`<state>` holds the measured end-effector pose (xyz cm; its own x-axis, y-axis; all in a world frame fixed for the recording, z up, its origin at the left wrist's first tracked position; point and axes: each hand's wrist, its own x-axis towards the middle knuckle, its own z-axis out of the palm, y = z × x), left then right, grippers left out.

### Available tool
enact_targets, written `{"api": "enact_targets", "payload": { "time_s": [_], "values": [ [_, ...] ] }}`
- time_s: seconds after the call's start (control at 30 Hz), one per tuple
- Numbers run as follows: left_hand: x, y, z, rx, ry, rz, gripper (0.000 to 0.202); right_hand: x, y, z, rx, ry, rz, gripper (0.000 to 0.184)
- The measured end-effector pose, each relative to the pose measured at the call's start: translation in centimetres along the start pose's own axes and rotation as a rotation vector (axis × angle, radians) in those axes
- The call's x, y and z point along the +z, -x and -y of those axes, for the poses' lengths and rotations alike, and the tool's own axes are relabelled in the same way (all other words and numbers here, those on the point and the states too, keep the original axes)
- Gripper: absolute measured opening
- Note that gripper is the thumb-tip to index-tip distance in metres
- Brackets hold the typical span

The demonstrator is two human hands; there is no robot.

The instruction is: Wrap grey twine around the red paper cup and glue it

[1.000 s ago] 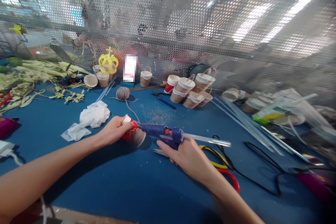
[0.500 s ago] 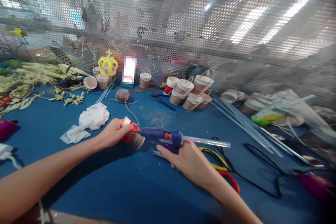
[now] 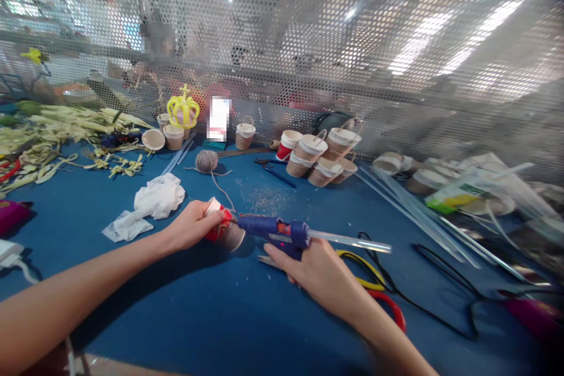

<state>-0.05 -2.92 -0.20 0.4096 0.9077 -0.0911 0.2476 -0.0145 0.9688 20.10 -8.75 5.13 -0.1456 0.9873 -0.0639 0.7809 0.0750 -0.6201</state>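
Observation:
My left hand (image 3: 190,224) grips a red and white paper cup (image 3: 224,229) lying on its side on the blue table (image 3: 211,311); the cup's lower part is wrapped in brown twine. My right hand (image 3: 314,273) holds a blue glue gun (image 3: 277,231) with a clear glue stick (image 3: 350,240) out of its back. The gun's nozzle touches the cup's side. A strand of twine runs from the cup back to a ball of twine (image 3: 207,160).
Twine-wrapped cups (image 3: 318,155) are piled at the back centre. Crumpled white plastic (image 3: 154,198) lies left, palm leaves (image 3: 66,129) far left, a yellow crown (image 3: 183,109) behind. Clear glue sticks (image 3: 409,202), black cables (image 3: 440,294) and red and yellow scissors (image 3: 379,288) lie right. A perforated metal screen (image 3: 352,41) walls the back.
The glue gun and the cup have stayed together with only a slight shift; both hands keep their grips. The view has drifted a little.

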Motion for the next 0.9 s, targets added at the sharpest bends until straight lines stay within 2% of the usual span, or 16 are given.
{"api": "enact_targets", "payload": {
  "time_s": [0.27,0.5,0.7,0.9],
  "values": [
    [-0.14,0.04,0.44,0.009,-0.009,0.008,0.035,-0.18,-0.3,0.37,0.073,-0.106,0.01,0.029],
    [-0.07,0.07,0.29,0.011,-0.015,-0.002,0.033,-0.42,-0.17,0.68,0.016,-0.157,0.009,0.03],
    [-0.13,0.0,0.49,0.02,0.003,0.01,0.033,-0.32,-0.27,0.66,0.069,-0.148,0.036,0.036],
    [-0.21,-0.2,0.0,0.007,-0.057,-0.025,0.025,-0.11,0.12,0.53,0.043,-0.114,0.045,0.021]
  ]
}}
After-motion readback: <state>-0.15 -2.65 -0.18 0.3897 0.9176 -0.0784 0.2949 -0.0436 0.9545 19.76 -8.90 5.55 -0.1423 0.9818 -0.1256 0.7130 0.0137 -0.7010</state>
